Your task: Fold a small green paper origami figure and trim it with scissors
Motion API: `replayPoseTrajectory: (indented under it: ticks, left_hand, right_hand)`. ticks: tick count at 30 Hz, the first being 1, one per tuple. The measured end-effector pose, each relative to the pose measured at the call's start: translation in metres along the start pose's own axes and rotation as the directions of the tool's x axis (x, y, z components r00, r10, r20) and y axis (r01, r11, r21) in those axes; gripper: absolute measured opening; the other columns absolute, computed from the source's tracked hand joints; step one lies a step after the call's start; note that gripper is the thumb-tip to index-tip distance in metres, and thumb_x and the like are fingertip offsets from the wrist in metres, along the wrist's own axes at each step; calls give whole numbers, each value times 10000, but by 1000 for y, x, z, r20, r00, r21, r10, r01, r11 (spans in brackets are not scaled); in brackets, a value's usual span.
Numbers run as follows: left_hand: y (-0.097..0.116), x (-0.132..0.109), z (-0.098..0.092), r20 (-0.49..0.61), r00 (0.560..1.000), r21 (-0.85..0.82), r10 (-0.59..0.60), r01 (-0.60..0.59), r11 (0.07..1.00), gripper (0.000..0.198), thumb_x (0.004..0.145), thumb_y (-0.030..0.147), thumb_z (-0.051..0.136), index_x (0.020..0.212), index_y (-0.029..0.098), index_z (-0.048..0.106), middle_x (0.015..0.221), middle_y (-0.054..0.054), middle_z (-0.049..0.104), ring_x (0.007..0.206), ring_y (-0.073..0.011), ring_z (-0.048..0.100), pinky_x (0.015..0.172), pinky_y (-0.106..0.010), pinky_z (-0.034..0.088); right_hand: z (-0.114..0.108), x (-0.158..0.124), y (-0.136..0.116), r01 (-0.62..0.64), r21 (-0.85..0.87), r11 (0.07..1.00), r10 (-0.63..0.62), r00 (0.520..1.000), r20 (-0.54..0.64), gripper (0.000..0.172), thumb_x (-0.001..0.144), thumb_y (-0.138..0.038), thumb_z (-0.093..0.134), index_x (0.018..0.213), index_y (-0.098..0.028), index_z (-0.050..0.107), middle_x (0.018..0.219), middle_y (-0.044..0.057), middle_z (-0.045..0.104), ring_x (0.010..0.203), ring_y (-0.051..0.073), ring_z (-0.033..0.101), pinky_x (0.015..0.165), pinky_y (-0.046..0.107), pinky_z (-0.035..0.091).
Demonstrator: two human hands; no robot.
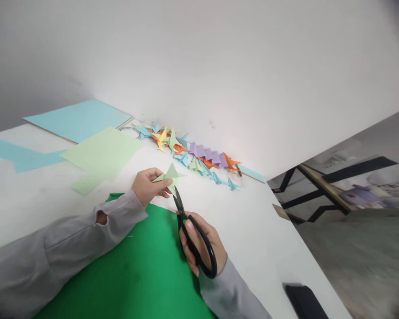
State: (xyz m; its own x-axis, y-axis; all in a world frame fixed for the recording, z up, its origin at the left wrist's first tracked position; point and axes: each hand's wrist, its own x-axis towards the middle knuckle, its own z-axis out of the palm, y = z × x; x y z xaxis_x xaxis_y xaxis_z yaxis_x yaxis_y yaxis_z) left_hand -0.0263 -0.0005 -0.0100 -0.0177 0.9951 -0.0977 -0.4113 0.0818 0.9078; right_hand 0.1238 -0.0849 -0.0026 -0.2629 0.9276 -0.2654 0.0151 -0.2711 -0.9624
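Note:
My left hand (150, 185) pinches a pale green folded paper piece (173, 173) with pointed corners. Black-handled scissors (179, 204) are in my right hand (206, 241), its fingers through and around the large loops. The blades point up and away from me, and their tips meet the lower edge of the green paper. Whether the blades are slightly parted on the paper, I cannot tell. Just beyond my hands lies a row of folded paper figures (173, 139) in blue, yellow, green and orange, with a purple pleated strip (208, 154) among them.
At the left are a stack of blue sheets (83, 117), a light green sheet (103, 153) and a cut blue piece (26, 155). A green cloth (126, 270) covers the area under my arms. A black phone-like object (304, 301) lies near the white table's right edge.

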Motion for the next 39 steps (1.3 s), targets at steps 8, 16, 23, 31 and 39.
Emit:
replayPoseTrajectory:
  ticks: [8, 16, 23, 31, 39]
  left_hand:
    - [-1, -1, 0, 3, 1000, 1, -3, 3, 1000, 282, 503, 215, 756, 589, 110, 508, 569, 1, 597, 417, -107, 578, 395, -216, 506]
    - [1, -2, 0, -6, 1000, 1, -3, 3, 1000, 291, 495, 223, 764, 579, 114, 508, 554, -4, 598, 411, -109, 575, 389, -215, 500]
    - [1, -2, 1, -18, 1000, -3, -11, 11, 1000, 281, 494, 206, 760, 577, 113, 508, 539, -2, 594, 402, -105, 567, 382, -211, 494]
    - [1, -2, 1, -11, 999, -47, -37, 37, 998, 279, 509, 191, 745, 572, 118, 483, 488, 15, 564, 393, -112, 563, 361, -207, 473]
    - [0, -2, 0, -9, 999, -62, -45, 45, 997, 308, 498, 200, 752, 570, 130, 461, 479, 26, 549, 391, -117, 564, 355, -209, 463]
  right_hand:
    - [-2, 0, 2, 6, 4, 1000, -6, 1000, 10, 503, 746, -518, 538, 1068, -143, 443, 524, -86, 473, 233, 9, 358, 200, 107, 292]
    - [0, 1, 2, 3, 6, 1000, -3, 1000, -7, 485, 745, -509, 546, 1053, -145, 456, 515, -85, 476, 224, 9, 350, 196, 109, 289]
    - [2, -1, 2, 23, -15, 1000, -24, 999, -28, 496, 744, -506, 548, 1063, -135, 467, 503, -89, 470, 218, 2, 338, 196, 104, 280]
    - [2, -1, 0, 8, -21, 1000, -9, 999, -33, 520, 733, -519, 552, 1078, -139, 470, 500, -89, 472, 220, 11, 350, 194, 116, 283]
    - [3, -2, 2, 28, -19, 999, -29, 998, -54, 486, 745, -504, 550, 1057, -139, 476, 488, -89, 468, 210, 6, 332, 188, 104, 272]
